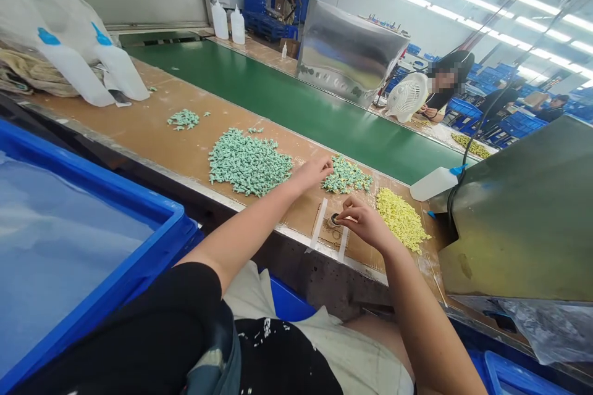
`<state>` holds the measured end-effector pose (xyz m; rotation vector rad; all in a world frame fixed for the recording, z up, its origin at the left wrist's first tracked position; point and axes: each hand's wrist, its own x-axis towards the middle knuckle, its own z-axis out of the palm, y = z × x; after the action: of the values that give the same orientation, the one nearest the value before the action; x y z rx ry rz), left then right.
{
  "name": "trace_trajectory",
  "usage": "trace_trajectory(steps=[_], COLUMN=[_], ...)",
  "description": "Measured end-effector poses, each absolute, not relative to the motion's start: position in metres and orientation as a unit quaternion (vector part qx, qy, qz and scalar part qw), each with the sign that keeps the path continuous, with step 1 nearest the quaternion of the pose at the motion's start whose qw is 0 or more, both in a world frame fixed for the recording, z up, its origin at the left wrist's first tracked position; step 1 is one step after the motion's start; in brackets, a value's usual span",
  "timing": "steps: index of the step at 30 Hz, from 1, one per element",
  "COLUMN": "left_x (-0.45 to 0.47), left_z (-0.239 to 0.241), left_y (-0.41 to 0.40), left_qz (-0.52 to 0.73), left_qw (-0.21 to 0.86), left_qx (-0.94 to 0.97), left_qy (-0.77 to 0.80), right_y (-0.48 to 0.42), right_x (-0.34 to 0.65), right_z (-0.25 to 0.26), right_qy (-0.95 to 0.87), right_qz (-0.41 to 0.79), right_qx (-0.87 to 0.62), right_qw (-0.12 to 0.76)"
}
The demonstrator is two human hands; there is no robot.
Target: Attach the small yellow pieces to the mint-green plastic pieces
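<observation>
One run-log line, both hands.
left hand: beside green-and-yellow pile | right hand: at small round container | grips: unclear

Teal pcs [250,163], yel pcs [401,219], grn belt [259,85], blu bin [172,213]

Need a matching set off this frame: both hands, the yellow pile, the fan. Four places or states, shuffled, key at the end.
Column one
1. Left hand
2. Right hand
3. Yellow pile
4. White fan

Column two
A. Beyond the green belt
B. Fingers at a small round dark-centred item
C. Heaped on the brown worktop
D. Fingers at the edge of the mixed green-and-yellow pile

Pairs: 1-D, 2-B, 3-C, 4-A
</observation>
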<state>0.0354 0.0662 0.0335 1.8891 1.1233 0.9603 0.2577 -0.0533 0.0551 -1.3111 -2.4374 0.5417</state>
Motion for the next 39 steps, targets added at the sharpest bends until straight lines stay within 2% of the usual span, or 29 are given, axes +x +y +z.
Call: trace_trajectory(steps=[3, 8, 11, 14, 22, 26, 29, 35, 39], left_x=[0.063, 0.091, 0.095, 0.095, 0.096, 0.097, 0.097, 0.096, 0.095], left_z=[0.023, -0.003, -0.014, -0.019, -0.013, -0.017, -0.020, -0.024, -0.024], left_y=[0.064, 0.063, 0.062, 0.061, 0.064, 0.062, 0.059, 0.056, 0.056], left_qz=[0.435, 0.493, 0.479, 0.444, 0.466, 0.424, 0.396, 0.369, 0.352], left_qw=[0.457, 0.507, 0.539, 0.573, 0.531, 0.603, 0.623, 0.555, 0.513], left_qx=[0.697, 0.638, 0.628, 0.633, 0.660, 0.630, 0.631, 0.688, 0.721], left_qy=[0.341, 0.303, 0.292, 0.273, 0.256, 0.243, 0.239, 0.287, 0.305], right_y=[-0.046, -0.025, -0.013, -0.007, -0.009, -0.009, -0.011, -0.019, -0.022], right_x=[0.261, 0.273, 0.280, 0.283, 0.285, 0.284, 0.283, 0.275, 0.272], right_z=[0.056, 0.036, 0.011, -0.009, -0.018, -0.017, -0.015, -0.010, -0.010], right_qy=[-0.836, -0.739, -0.664, -0.596, -0.584, -0.575, -0.593, -0.646, -0.671], right_qz=[0.241, 0.272, 0.259, 0.271, 0.288, 0.276, 0.214, 0.056, 0.016], right_qx=[-0.441, -0.450, -0.464, -0.478, -0.464, -0.454, -0.458, -0.508, -0.503], right_qw=[0.221, 0.422, 0.527, 0.586, 0.600, 0.623, 0.627, 0.567, 0.544])
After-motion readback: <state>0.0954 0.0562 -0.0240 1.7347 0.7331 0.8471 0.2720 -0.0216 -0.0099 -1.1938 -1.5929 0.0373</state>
